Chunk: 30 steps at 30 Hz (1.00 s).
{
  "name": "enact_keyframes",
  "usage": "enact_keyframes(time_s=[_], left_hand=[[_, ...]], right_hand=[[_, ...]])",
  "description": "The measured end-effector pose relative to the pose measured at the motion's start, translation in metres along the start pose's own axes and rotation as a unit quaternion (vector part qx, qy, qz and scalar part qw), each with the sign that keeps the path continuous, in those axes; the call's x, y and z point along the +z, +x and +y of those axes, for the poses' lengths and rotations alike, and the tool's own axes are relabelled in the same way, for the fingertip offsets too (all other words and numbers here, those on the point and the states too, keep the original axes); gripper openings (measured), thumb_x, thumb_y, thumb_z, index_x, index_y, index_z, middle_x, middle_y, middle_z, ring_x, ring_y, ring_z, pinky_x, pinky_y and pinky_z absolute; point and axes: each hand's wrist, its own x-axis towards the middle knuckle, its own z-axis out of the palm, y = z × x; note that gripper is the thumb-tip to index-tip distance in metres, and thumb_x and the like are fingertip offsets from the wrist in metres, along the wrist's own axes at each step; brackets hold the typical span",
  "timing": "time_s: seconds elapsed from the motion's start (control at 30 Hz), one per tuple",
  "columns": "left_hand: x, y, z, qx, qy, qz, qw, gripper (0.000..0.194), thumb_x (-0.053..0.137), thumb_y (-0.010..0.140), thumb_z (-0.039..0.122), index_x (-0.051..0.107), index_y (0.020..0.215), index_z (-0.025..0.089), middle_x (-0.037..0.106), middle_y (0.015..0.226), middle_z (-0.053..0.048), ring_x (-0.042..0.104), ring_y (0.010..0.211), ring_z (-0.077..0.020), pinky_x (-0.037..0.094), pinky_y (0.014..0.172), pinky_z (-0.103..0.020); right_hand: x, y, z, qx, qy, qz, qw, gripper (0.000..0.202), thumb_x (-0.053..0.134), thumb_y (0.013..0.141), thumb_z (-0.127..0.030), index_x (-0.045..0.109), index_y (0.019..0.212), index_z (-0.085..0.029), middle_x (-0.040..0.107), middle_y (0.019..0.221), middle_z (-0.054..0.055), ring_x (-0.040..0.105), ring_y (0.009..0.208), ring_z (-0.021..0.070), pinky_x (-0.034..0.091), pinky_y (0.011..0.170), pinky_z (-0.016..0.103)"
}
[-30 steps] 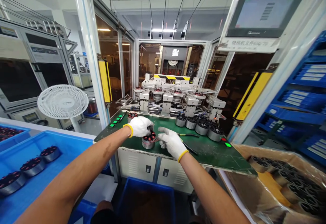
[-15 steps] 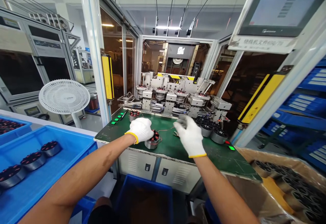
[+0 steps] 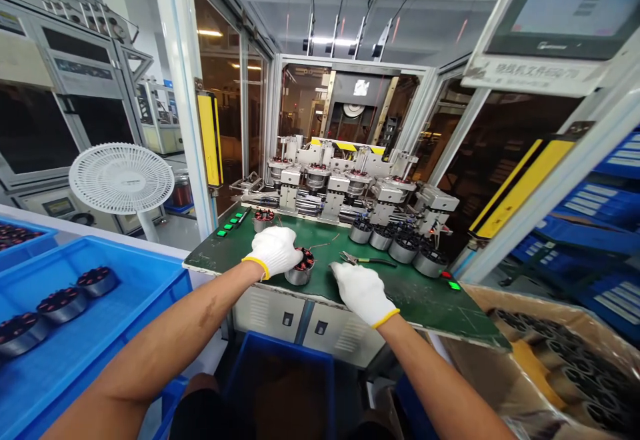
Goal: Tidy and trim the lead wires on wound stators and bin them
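My left hand (image 3: pixel 274 251), in a white knit glove, is closed on the left side of a wound motor stator (image 3: pixel 299 275) near the green bench's front edge. Red and black parts show in the stator's top, and thin copper wire sticks out from it. To its right, my gloved right hand (image 3: pixel 363 290) hangs low over the bench with fingers drawn together; whatever they pinch, if anything, is hidden. Just behind that hand lie cutting pliers (image 3: pixel 367 260) with dark and yellow-green handles. Another wound stator (image 3: pixel 263 220) stands farther back, left.
Several black-topped stators (image 3: pixel 404 248) stand at the bench's right, before a winding machine (image 3: pixel 330 187). A blue bin (image 3: pixel 150 287) with wound stators is at left, near a white fan (image 3: pixel 121 179). A carton (image 3: pixel 480 293) of cores stands right. Green buttons (image 3: pixel 454 285) sit on the bench.
My right hand has come down and nearer, and its fingers have drawn together. The pliers and more of the black-topped stators now show. My left hand stays on the stator.
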Motion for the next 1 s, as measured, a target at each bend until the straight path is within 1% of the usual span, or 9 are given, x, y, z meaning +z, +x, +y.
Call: enact_keyframes(time_s=[0.17,0.27,0.33,0.4,0.5,0.67,0.87,0.93,1.0], left_hand=[[-0.014,-0.021,-0.012,0.17,-0.007,0.046,0.984,0.056,0.053,0.071,0.066,0.062,0.111,0.029,0.067,0.094,-0.008,0.062,0.09,-0.0313,0.048,0.069,-0.039],[-0.006,-0.028,-0.02,0.318,-0.013,0.058,0.946,0.035,0.059,0.077,0.049,0.065,0.106,0.031,0.068,0.094,-0.004,0.061,0.093,-0.0258,0.046,0.081,-0.038],[0.005,-0.025,-0.032,0.263,-0.109,0.078,0.956,0.024,0.05,0.086,0.039,0.068,0.1,0.03,0.069,0.096,-0.002,0.062,0.095,-0.021,0.045,0.087,-0.035],[0.018,-0.016,-0.049,0.088,-0.3,0.086,0.946,0.026,0.05,0.086,0.04,0.068,0.101,0.028,0.071,0.099,-0.001,0.063,0.095,-0.0179,0.048,0.087,-0.03],[0.042,0.003,-0.073,-0.141,-0.507,0.034,0.85,0.033,0.061,0.078,0.04,0.066,0.101,0.017,0.073,0.091,-0.006,0.068,0.081,-0.0172,0.056,0.074,-0.028],[0.064,0.02,-0.092,-0.172,-0.549,0.007,0.818,0.031,0.066,0.072,0.036,0.066,0.09,0.011,0.073,0.083,-0.01,0.067,0.064,-0.0151,0.057,0.062,-0.027],[-0.002,-0.001,-0.101,-0.154,-0.498,0.114,0.846,0.044,0.061,0.073,0.053,0.067,0.102,0.019,0.071,0.101,-0.005,0.064,0.095,-0.0199,0.051,0.086,-0.029],[-0.036,-0.008,-0.088,-0.03,-0.361,0.2,0.911,0.042,0.057,0.076,0.051,0.067,0.106,0.022,0.069,0.11,-0.002,0.059,0.106,-0.0221,0.045,0.094,-0.032],[-0.061,-0.01,-0.066,0.122,-0.277,0.127,0.945,0.044,0.059,0.075,0.04,0.063,0.115,0.022,0.068,0.113,0.0,0.06,0.105,-0.0212,0.044,0.094,-0.031]], right_hand=[[0.007,0.002,-0.001,-0.001,0.015,0.009,1.0,0.032,0.032,0.095,-0.034,0.059,0.112,-0.027,0.069,0.098,0.005,0.065,0.084,0.0212,0.046,0.07,0.029],[0.01,0.003,0.001,0.003,0.035,0.021,0.999,0.033,0.033,0.095,-0.037,0.06,0.113,-0.027,0.069,0.101,0.005,0.065,0.087,0.0203,0.045,0.072,0.028],[0.012,0.003,0.003,0.004,0.052,0.031,0.998,0.033,0.034,0.095,-0.037,0.061,0.112,-0.027,0.07,0.101,0.005,0.065,0.087,0.0206,0.045,0.072,0.029],[0.012,0.003,0.004,0.004,0.065,0.041,0.997,0.033,0.035,0.095,-0.036,0.062,0.112,-0.026,0.07,0.102,0.005,0.065,0.087,0.0209,0.045,0.071,0.029],[0.011,0.003,0.004,0.002,0.078,0.041,0.996,0.033,0.036,0.095,-0.034,0.063,0.111,-0.026,0.07,0.103,0.005,0.065,0.086,0.0202,0.045,0.072,0.029],[0.013,0.003,0.006,-0.001,0.086,0.045,0.995,0.03,0.039,0.095,-0.033,0.064,0.109,-0.024,0.07,0.102,0.004,0.065,0.088,0.0214,0.046,0.075,0.03],[-0.006,-0.014,-0.02,0.003,0.14,0.181,0.973,0.043,0.043,0.093,-0.04,0.049,0.13,-0.019,0.055,0.131,0.009,0.062,0.098,0.0229,0.046,0.08,0.031],[-0.021,-0.018,-0.044,-0.083,0.137,0.187,0.969,0.042,0.039,0.094,-0.038,0.045,0.133,-0.021,0.05,0.137,0.008,0.062,0.097,0.0216,0.046,0.08,0.03],[-0.033,-0.017,-0.07,-0.138,0.104,0.163,0.971,0.041,0.037,0.095,-0.032,0.042,0.135,-0.025,0.046,0.141,0.007,0.063,0.085,0.0192,0.046,0.07,0.03]])
